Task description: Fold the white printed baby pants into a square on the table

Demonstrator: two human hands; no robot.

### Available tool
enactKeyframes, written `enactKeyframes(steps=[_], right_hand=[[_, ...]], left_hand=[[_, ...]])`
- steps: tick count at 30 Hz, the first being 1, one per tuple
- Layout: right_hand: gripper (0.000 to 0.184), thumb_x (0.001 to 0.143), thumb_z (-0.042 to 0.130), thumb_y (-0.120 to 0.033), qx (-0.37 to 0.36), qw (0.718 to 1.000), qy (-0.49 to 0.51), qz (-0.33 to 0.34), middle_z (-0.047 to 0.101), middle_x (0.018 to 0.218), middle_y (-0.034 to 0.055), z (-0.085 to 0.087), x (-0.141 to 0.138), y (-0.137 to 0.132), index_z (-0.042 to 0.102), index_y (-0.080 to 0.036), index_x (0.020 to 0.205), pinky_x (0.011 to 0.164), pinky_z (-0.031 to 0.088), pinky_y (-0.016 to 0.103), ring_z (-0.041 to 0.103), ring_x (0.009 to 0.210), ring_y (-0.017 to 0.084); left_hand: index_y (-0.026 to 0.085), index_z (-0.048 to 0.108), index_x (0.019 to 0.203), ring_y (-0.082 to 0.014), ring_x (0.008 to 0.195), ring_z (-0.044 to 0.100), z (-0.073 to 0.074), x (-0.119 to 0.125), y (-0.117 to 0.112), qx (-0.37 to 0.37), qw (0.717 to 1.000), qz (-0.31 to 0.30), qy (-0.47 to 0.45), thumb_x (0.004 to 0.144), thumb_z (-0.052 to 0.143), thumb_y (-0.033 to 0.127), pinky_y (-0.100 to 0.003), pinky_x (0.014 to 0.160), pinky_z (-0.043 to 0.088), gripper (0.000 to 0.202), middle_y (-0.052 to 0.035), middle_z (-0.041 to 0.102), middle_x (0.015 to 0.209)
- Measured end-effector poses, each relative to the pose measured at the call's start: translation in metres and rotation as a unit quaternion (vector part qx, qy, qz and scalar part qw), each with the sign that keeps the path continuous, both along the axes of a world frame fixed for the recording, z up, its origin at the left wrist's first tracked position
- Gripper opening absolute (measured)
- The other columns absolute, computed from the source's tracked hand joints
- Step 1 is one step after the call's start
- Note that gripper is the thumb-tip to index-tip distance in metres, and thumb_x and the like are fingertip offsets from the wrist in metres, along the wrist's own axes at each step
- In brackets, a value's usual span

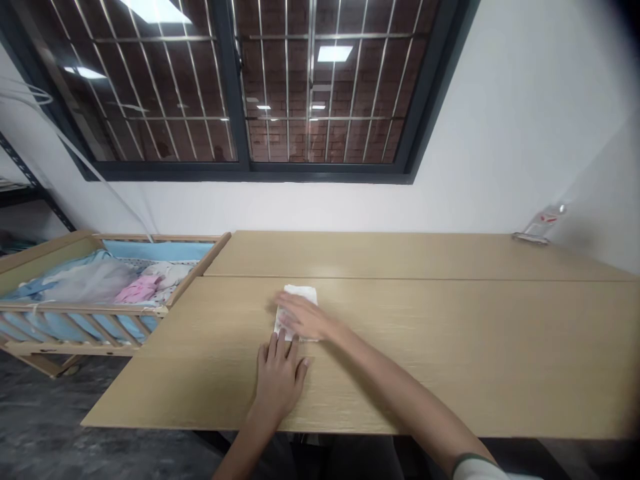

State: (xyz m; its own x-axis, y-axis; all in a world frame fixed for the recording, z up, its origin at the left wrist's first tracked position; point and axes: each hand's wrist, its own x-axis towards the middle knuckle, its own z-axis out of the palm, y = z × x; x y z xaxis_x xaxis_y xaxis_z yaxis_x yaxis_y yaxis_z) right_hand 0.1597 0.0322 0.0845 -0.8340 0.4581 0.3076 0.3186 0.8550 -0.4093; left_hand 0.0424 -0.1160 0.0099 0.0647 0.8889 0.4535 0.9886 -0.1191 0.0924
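Observation:
A white paper tissue [303, 292] lies flat on the light wooden table [425, 347], left of its middle. My right hand [303, 316] rests across the tissue, fingers stretched out to the left and slightly blurred. The palm covers much of the paper. Just nearer to me, my left hand [280, 377] lies palm down with its fingers spread. Its fingertips reach the tissue's near edge; whether they press on it I cannot tell.
A clear plastic bottle [543, 223] stands tilted-looking at the table's far right corner. To the left is a wooden crib [200, 263] with blue lining and pink and white cloths [140, 288]. A barred window [320, 175] is in the wall behind.

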Motion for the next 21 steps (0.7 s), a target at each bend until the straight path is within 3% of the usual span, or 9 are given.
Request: enactKeyframes(steps=[3, 7, 10, 15, 21], right_hand=[[0.055, 0.107, 0.04, -0.044, -0.021, 0.99, -0.047, 0.128, 0.03, 0.166, 0.0056, 0.0, -0.012, -0.036, 0.036, -0.025, 0.158, 0.127, 0.018, 0.04, 0.021, 0.155, 0.021], [0.056, 0.108, 0.034, -0.045, -0.082, 0.982, -0.088, 0.146, 0.025, 0.167, 0.004, -0.012, -0.011, -0.044, 0.029, -0.026, 0.161, 0.127, 0.015, 0.036, 0.018, 0.156, 0.018], [0.056, 0.109, 0.032, -0.047, -0.098, 0.984, -0.113, 0.1, 0.024, 0.168, 0.0024, -0.022, -0.005, -0.026, 0.027, -0.028, 0.161, 0.128, 0.014, 0.038, 0.018, 0.156, 0.018], [0.055, 0.107, 0.035, -0.051, -0.062, 0.987, -0.145, 0.043, 0.023, 0.168, -0.001, -0.032, 0.003, 0.019, 0.031, -0.033, 0.159, 0.128, 0.011, 0.042, 0.017, 0.156, 0.02], [0.06, 0.107, 0.031, -0.052, -0.025, 0.986, -0.164, -0.007, 0.018, 0.169, 0.0008, -0.035, 0.007, 0.069, 0.025, -0.028, 0.161, 0.128, 0.009, 0.042, 0.012, 0.157, 0.021]], left_hand=[[0.021, 0.068, 0.131, -0.0365, 0.126, 0.055, -0.001, -0.001, 0.0, -0.008, 1.0, -0.015, -0.011, 0.099, 0.048, 0.04, -0.057, 0.109, 0.038, 0.042, -0.016, 0.066, 0.134], [0.019, 0.068, 0.131, -0.0384, 0.123, 0.056, -0.005, -0.002, -0.001, -0.005, 1.0, -0.016, -0.017, 0.096, 0.052, 0.039, -0.062, 0.109, 0.036, 0.043, -0.0176, 0.068, 0.129], [0.02, 0.069, 0.128, -0.0374, 0.126, 0.055, -0.003, 0.0, -0.003, -0.007, 1.0, -0.003, -0.029, 0.098, 0.049, 0.039, -0.059, 0.107, 0.039, 0.041, -0.018, 0.067, 0.129], [0.022, 0.061, 0.139, -0.0383, 0.138, 0.046, 0.004, 0.002, -0.005, -0.012, 1.0, -0.001, -0.028, 0.1, 0.046, 0.041, -0.061, 0.11, 0.037, 0.046, -0.0182, 0.054, 0.148], [0.025, 0.054, 0.146, -0.0369, 0.141, 0.044, 0.002, 0.0, -0.005, -0.023, 0.999, 0.005, -0.037, 0.1, 0.046, 0.043, -0.06, 0.111, 0.038, 0.05, -0.016, 0.047, 0.155]])
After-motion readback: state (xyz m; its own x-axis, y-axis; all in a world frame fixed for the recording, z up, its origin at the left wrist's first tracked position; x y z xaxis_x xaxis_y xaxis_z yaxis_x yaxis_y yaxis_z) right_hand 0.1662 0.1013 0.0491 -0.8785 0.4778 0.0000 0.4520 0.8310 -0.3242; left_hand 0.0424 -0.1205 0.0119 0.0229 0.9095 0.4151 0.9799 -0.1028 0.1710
